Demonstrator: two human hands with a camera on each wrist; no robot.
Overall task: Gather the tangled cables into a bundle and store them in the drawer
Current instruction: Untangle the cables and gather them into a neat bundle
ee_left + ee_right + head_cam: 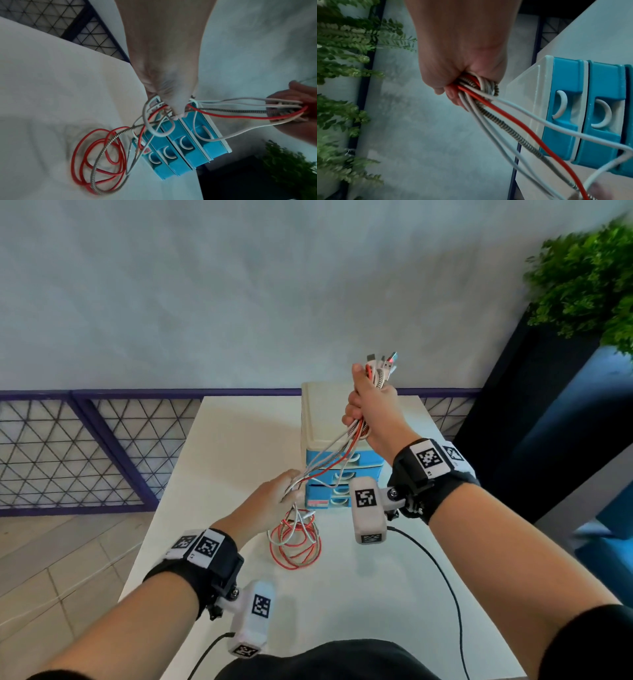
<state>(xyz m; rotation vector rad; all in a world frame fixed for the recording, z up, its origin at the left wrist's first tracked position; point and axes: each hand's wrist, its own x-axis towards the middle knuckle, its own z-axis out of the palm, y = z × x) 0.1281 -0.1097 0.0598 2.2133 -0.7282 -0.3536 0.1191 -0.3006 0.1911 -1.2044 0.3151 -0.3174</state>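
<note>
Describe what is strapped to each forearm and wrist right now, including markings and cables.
Both forearms are bare; dark sleeve edges show at the bottom corners. The left hand and right hand each have a black fabric wrist strap bearing white tags printed with black square-pattern markers. A white boxy camera pod with the same markers hangs from each strap on a bracket, trailing a thin black cable.

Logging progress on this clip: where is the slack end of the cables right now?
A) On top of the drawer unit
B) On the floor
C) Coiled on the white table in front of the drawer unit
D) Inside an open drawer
C: the red and braided cable loops lie on the white table before the blue drawer unit, whose drawers all look closed.
</note>
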